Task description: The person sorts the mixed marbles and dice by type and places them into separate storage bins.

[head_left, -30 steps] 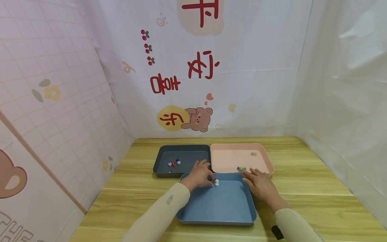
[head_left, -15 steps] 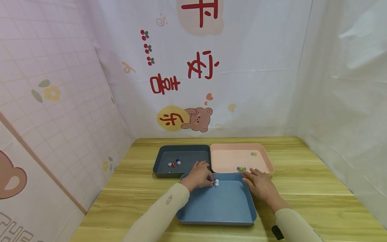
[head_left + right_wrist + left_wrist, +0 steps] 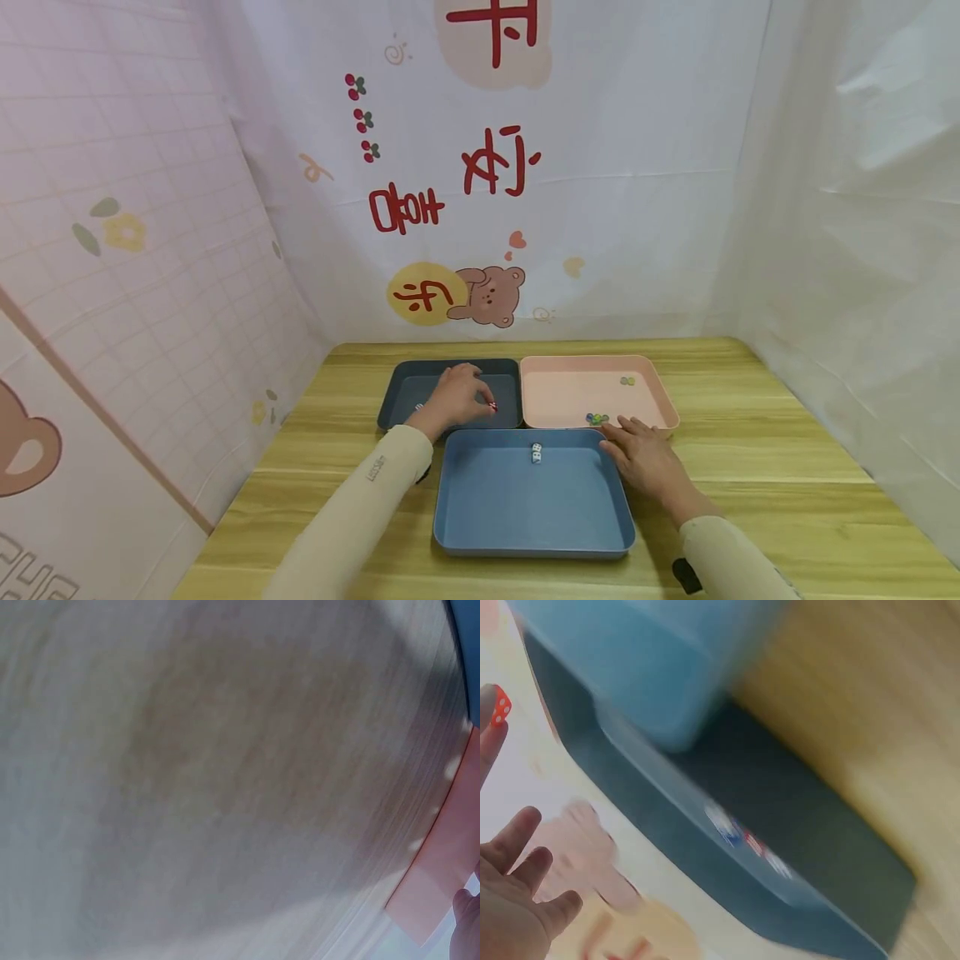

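My left hand [image 3: 453,398] pinches a red die [image 3: 501,706] with white dots between thumb and fingertip, above the dark slate tray [image 3: 397,392]. In the left wrist view its other fingers are spread. Several dice [image 3: 754,841], white, red and blue, lie blurred in that tray; in the head view the hand and sleeve cover most of them. Two white dice [image 3: 536,452] sit near the far wall of the blue tray [image 3: 534,508]. My right hand [image 3: 648,458] rests, fingers extended, at the blue tray's far right corner beside the pink tray [image 3: 577,367].
Inside the pink tray are several glassy green and blue pieces [image 3: 597,419] near the front and a pair of yellowish ones [image 3: 627,381] farther back. The three trays stand close together on a wood-grain table [image 3: 757,467]. White printed cloth [image 3: 637,208] hangs behind.
My left hand has lifted the red die from beside the two white dice and carried it left and away from me, over the slate tray. The right hand stays put.
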### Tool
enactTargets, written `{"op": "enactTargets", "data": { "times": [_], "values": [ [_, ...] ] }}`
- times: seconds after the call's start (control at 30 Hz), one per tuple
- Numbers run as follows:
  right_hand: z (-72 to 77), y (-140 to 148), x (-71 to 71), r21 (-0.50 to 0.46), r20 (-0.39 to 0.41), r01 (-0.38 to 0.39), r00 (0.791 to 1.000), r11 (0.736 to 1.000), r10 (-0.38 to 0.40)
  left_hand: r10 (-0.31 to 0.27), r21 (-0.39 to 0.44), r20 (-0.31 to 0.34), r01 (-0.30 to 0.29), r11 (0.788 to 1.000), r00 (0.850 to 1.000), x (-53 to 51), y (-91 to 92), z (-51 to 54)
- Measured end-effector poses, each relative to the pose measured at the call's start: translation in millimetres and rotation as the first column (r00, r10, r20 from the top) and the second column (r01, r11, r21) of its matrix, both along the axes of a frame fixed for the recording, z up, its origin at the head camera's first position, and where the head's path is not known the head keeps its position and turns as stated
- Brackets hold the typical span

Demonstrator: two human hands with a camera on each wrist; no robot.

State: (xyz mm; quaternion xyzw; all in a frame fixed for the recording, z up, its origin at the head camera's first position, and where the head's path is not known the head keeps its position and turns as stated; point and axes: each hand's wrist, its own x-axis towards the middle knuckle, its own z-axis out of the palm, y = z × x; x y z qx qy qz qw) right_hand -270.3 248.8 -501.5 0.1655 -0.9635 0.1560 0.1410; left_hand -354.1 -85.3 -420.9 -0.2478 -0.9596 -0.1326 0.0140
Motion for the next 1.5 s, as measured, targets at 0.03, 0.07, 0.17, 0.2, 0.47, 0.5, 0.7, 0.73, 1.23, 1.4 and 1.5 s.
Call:
{"op": "enactTargets", "data": {
  "times": [0.03, 0.07, 0.17, 0.2, 0.47, 0.5, 0.7, 0.73, 1.23, 1.4, 1.5],
  "values": [
    [-0.1, 0, 0.0, 0.0, -0.003, -0.001, 1.0, 1.0, 0.001, 0.032, 0.005, -0.004, -0.032, 0.999, 0.999, -4.5, -8.8, 0.9],
    [0.0, 0, 0.2, -0.002, -0.006, -0.002, 1.0, 1.0, 0.002, 0.064, 0.01, -0.013, -0.064, 0.998, 0.998, -9.1, -18.1, 0.9],
    [1.1, -1, 1.2, -0.006, -0.003, -0.001, 1.0, 1.0, 0.001, 0.162, 0.035, -0.03, -0.161, 0.986, 0.986, -21.3, -46.0, -2.1],
    [1.5, -1, 1.5, -0.006, 0.002, 0.001, 1.0, 1.0, -0.001, 0.192, 0.041, -0.038, -0.191, 0.981, 0.981, -24.6, -54.7, -3.9],
    [1.0, -1, 1.8, -0.008, 0.001, 0.0, 1.0, 1.0, 0.0, 0.373, 0.06, -0.065, -0.369, 0.927, 0.926, -39.0, -95.7, -19.3],
    [0.7, -1, 2.3, -0.01, 0.0, 0.002, 1.0, 1.0, -0.002, 0.384, 0.059, -0.063, -0.38, 0.923, 0.921, -39.4, -96.9, -20.0],
    [-0.6, -4, 2.0, -0.017, -0.01, -0.008, 1.0, 1.0, 0.008, 0.43, 0.102, -0.049, -0.423, 0.9, 0.902, -42.6, -96.8, -23.4],
    [-0.4, -4, 2.2, -0.018, -0.012, -0.007, 1.0, 1.0, 0.007, 0.427, 0.12, -0.054, -0.418, 0.9, 0.903, -43.7, -95.3, -24.0],
    [1.4, -2, 3.8, -0.021, 0.007, 0.011, 1.0, 1.0, -0.01, 0.025, 0.331, 0.061, -0.044, 0.942, 0.998, -23.8, -30.7, -15.3],
    [0.3, -2, 2.6, -0.022, -0.003, 0.002, 1.0, 1.0, -0.002, -0.231, 0.259, 0.096, 0.2, 0.945, 0.968, -5.5, -4.5, -15.4],
    [-0.3, -1, 2.0, -0.022, -0.006, 0.003, 1.0, 1.0, -0.003, -0.317, 0.187, 0.094, 0.296, 0.937, 0.944, 1.3, 7.7, -22.2]
  ]
}}
